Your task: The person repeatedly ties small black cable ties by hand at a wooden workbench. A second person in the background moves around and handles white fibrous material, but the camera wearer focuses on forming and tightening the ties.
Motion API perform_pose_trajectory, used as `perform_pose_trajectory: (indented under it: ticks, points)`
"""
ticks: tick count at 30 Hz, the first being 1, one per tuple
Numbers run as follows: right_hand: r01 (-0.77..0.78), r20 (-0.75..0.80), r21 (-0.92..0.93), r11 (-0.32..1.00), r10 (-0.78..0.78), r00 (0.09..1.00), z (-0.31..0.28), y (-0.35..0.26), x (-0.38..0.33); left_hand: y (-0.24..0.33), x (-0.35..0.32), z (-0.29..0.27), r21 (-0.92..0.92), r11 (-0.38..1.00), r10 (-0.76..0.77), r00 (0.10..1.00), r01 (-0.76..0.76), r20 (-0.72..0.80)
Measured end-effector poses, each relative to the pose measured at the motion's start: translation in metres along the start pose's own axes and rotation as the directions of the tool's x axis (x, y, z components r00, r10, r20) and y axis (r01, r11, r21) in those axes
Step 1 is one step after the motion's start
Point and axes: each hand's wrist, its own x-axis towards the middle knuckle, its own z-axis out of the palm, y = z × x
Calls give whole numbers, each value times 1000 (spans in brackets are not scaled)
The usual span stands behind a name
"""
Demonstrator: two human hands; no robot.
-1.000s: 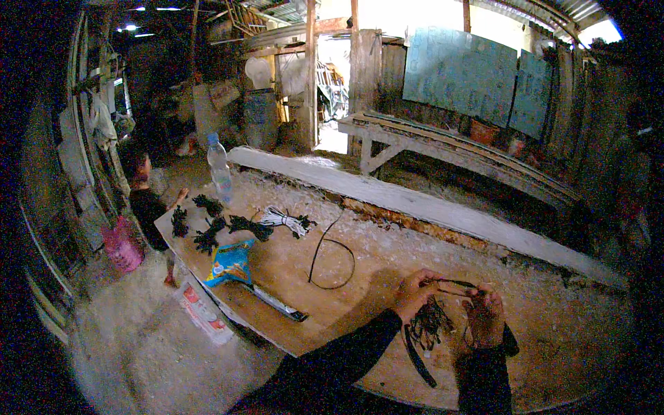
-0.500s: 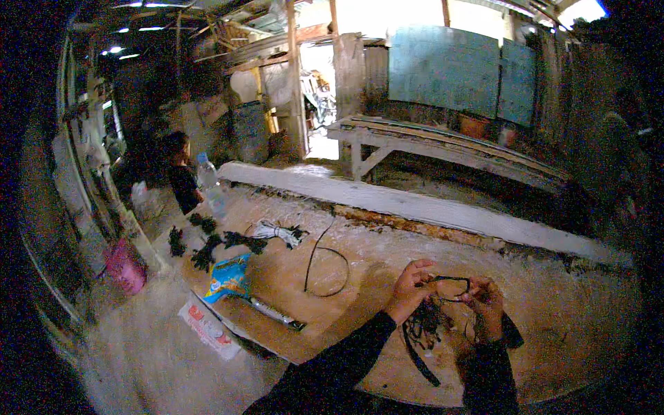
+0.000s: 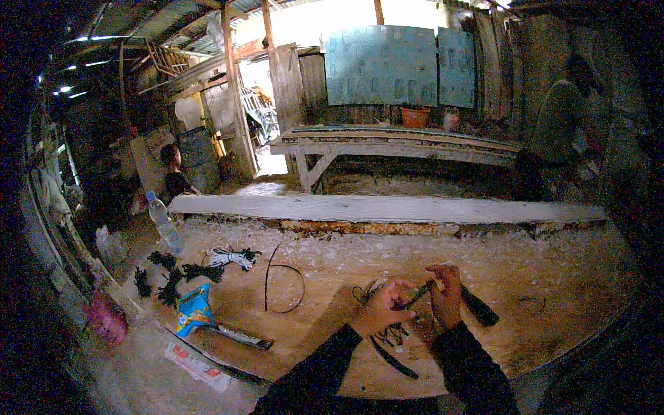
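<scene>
Over the wooden tabletop [image 3: 332,332], a short length of black cord [image 3: 420,294] stretches between my two hands. My left hand [image 3: 384,306] is closed on one end, its back partly hiding the cord. Pinched in the fingers of my right hand [image 3: 446,299] is the other end. Beneath my hands lies a tangle of dark strands [image 3: 394,336], with a black strip [image 3: 398,361] beside it. A dark, tapered object [image 3: 479,306] rests just right of my right hand; its kind is unclear.
To the left lie a curved black cord [image 3: 266,290], black cord bundles [image 3: 168,287], a white bundle [image 3: 232,257], a blue packet [image 3: 194,309] and a slim packet [image 3: 242,338]. A bottle [image 3: 163,221] stands by the white beam [image 3: 387,209]. Two people are farther off.
The cord loop between my hands has become a short, straight stretch. My left hand has turned with its back upward. The whole view has swung to the right.
</scene>
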Motion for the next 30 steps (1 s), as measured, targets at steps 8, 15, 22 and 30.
perform_pose_trajectory:
  ticks: [8, 15, 22, 30]
  points:
    - [79, 107, -241, 967, -54, 993, -2, -11, -3, -7, -1, -21, 373, 916, 105, 809, 148, -578]
    - [-269, 196, 237, 934, 225, 954, 5, -14, -9, -7, -3, -34, 430, 866, 93, 761, 257, -642]
    - [-724, 725, 389, 569, 296, 622, -2, -18, -12, -20, -4, -41, 505, 817, 142, 753, 278, -643]
    - [-686, 778, 394, 612, 175, 603, -2, -21, -13, -26, -3, -42, 529, 819, 174, 783, 223, -597]
